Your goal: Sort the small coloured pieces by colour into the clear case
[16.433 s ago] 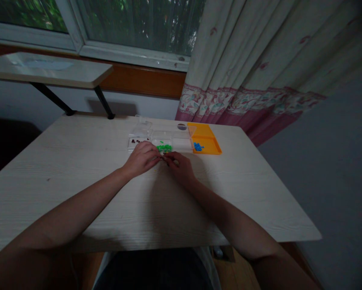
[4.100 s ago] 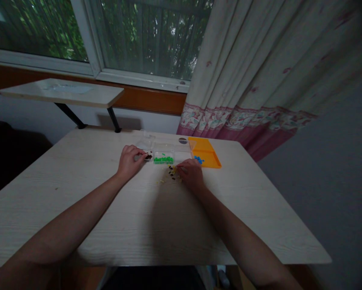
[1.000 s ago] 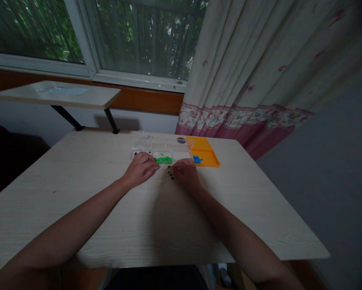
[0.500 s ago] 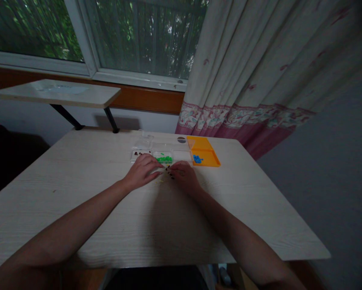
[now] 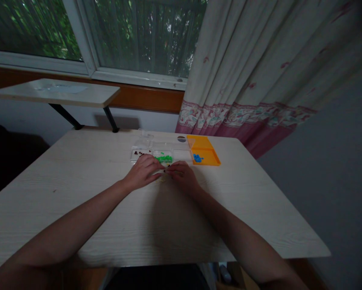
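My left hand (image 5: 144,172) and my right hand (image 5: 182,176) meet over the table, fingertips pinched almost together. Between them shows a small dark piece (image 5: 165,170), mostly covered by the fingers; its exact kind is too small to make out. Just beyond my left hand, a clear compartment box (image 5: 133,160) holds several dark brown pieces (image 5: 136,153). Beside it lie bright green pieces (image 5: 165,159) in another clear compartment. Several blue pieces (image 5: 198,158) sit in an open orange box (image 5: 213,158) to the right. Small pale yellowish bits (image 5: 161,180) lie below the fingertips.
Clear lids (image 5: 143,141) stand open behind the compartments, near a round dark disc (image 5: 181,139). A raised white shelf (image 5: 87,96) on black legs stands at the back left. A patterned curtain (image 5: 217,117) hangs behind the wooden table (image 5: 108,225).
The fingertips have drawn closer together. The row of dark pieces that showed beside my right fingers is now mostly hidden. The boxes have not moved.
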`<state>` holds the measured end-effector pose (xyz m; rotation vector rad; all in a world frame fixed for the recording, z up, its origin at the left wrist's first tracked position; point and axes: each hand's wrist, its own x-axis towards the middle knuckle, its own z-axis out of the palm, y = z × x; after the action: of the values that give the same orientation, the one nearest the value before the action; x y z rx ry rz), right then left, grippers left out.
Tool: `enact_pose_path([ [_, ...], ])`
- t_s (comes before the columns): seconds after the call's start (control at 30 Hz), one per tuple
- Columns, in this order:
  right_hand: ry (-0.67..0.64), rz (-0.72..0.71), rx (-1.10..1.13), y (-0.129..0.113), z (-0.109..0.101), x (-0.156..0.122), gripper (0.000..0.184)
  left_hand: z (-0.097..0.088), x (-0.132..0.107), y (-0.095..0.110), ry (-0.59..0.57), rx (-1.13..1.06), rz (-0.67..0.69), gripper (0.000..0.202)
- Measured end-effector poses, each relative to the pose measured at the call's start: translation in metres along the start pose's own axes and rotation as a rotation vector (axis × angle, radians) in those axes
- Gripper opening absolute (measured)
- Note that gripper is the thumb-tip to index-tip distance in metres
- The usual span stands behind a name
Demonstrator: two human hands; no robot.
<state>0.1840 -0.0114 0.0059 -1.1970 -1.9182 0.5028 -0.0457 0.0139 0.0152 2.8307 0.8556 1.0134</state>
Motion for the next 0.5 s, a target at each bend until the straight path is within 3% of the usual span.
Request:
enact_pose_path([
  [0.5,-0.032,-0.075,0.058,0.0024,0.0031,0.0000,0.013,0.0030,-0.0023,-0.0018,0.043,0.072,0.092,0.019],
])
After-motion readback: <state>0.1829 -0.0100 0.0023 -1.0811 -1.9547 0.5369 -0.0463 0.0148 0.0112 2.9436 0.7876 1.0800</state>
